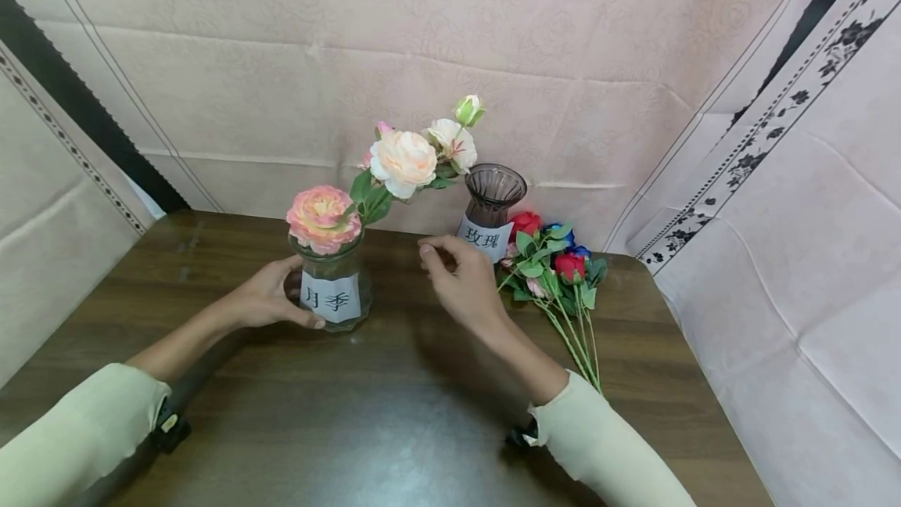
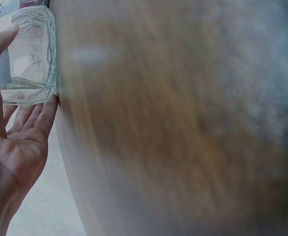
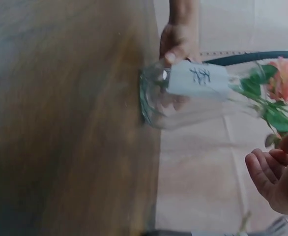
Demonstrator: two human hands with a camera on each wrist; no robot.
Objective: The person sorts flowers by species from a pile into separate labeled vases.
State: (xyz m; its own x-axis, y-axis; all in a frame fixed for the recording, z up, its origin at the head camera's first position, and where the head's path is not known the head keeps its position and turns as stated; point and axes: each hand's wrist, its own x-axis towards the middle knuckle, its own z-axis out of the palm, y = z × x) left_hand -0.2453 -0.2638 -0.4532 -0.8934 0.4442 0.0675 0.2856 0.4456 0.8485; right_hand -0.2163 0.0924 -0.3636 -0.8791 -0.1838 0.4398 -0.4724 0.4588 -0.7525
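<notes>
Clear vase (image 1: 331,297) holds flowers (image 1: 403,163); dark vase (image 1: 490,206) shows none.
My left hand (image 1: 271,296) grips the clear vase, my right hand (image 1: 462,282) hangs loose; I judge the roses (image 1: 569,266) remain.

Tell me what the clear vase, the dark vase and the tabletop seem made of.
Clear vase: likely glossy glass; transparent wall, thick greenish base.
Dark vase: tinted, shiny, translucent ribs; glass or plastic, can't tell which.
Tabletop: satin wood or laminate; brown grain, soft glare.
</notes>
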